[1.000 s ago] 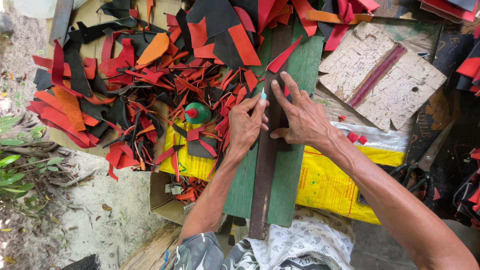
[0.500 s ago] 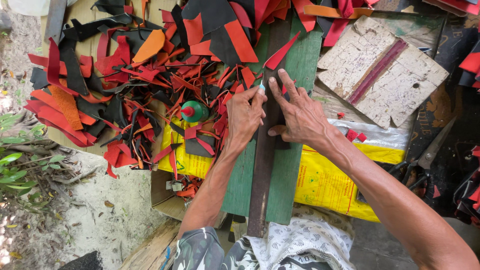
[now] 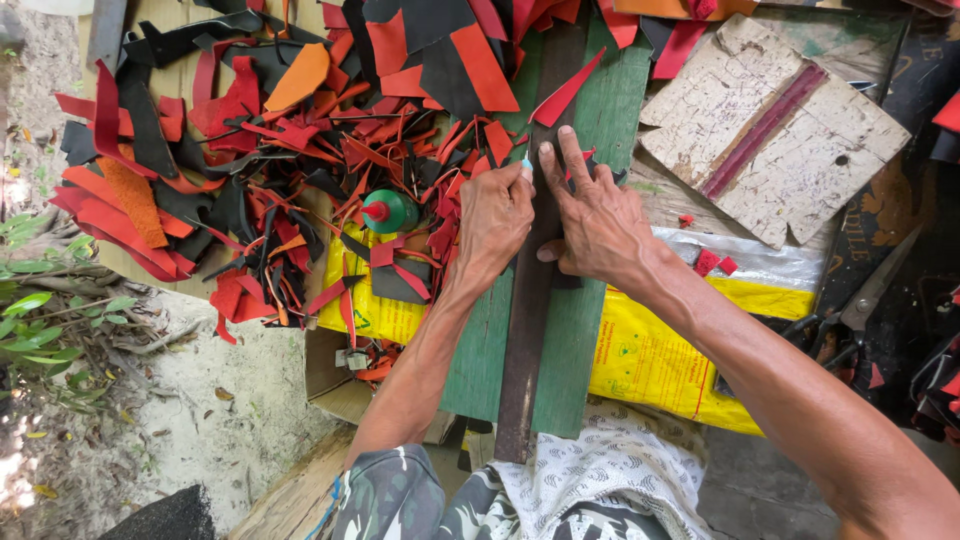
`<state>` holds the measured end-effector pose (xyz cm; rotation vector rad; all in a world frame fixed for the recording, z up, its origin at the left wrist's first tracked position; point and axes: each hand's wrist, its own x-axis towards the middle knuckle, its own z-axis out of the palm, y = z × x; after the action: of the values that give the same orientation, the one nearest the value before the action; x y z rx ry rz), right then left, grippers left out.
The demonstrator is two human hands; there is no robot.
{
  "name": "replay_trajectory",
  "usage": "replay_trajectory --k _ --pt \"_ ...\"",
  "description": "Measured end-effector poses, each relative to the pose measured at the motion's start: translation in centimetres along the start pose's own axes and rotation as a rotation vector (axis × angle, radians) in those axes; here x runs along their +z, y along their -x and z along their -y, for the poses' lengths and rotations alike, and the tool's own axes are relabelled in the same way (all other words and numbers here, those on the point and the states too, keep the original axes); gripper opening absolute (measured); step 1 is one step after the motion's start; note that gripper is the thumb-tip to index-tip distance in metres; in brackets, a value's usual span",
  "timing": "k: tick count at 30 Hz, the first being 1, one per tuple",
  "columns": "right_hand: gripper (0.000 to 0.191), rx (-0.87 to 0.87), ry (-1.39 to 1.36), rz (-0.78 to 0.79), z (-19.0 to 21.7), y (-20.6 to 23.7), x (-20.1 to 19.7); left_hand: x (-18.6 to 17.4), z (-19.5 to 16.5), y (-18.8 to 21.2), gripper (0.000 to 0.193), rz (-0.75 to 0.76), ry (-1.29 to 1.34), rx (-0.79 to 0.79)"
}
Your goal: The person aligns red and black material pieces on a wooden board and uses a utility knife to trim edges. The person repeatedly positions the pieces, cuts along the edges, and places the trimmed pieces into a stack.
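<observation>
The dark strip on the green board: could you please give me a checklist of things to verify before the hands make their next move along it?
1. Dark strip lies flat along the green board: ok.
2. Right hand presses the strip down, fingers spread: ok.
3. Left hand holds a small pale tool at the strip's edge: cannot tell what it is.
4. Right fingers out of the tool's path: not ok, they lie right beside it.
5. Red and black scraps off the board: not ok, some overlap its far end.
6. Scissors out of the way: ok.
</observation>
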<state>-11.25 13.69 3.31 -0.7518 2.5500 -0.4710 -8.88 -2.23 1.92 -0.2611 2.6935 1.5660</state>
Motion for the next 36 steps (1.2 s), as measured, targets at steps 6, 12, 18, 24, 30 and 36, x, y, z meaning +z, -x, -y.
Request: replay_trajectory --k 6,12,18,24,30,36 --pt "0.133 -0.018 -0.010 -0.009 -0.1 0.3 0.2 -0.1 0.0 1.0 0.026 -0.026 -0.083 0.036" --pt "0.134 -0.020 0.002 -0.003 -0.1 0.1 0.2 -0.3 0.2 2.3 0.023 -0.024 -0.087 0.062" --pt "0.134 0.002 0.015 0.011 0.3 0.1 0.1 -0.7 0.2 4.0 0.021 -0.015 -0.067 0.054" --pt "0.133 0.002 0.016 0.016 0.3 0.1 0.3 -0.7 0.4 4.8 0.020 -0.004 -0.072 0.079" --pt "0.136 -0.006 0.029 0.009 0.1 0.1 0.5 -0.9 0.5 5.6 0.019 0.005 -0.090 0.086" --pt "0.136 -0.017 0.041 -0.013 0.1 0.2 0.7 -1.3 0.3 7.0 0.018 0.013 -0.115 0.071"
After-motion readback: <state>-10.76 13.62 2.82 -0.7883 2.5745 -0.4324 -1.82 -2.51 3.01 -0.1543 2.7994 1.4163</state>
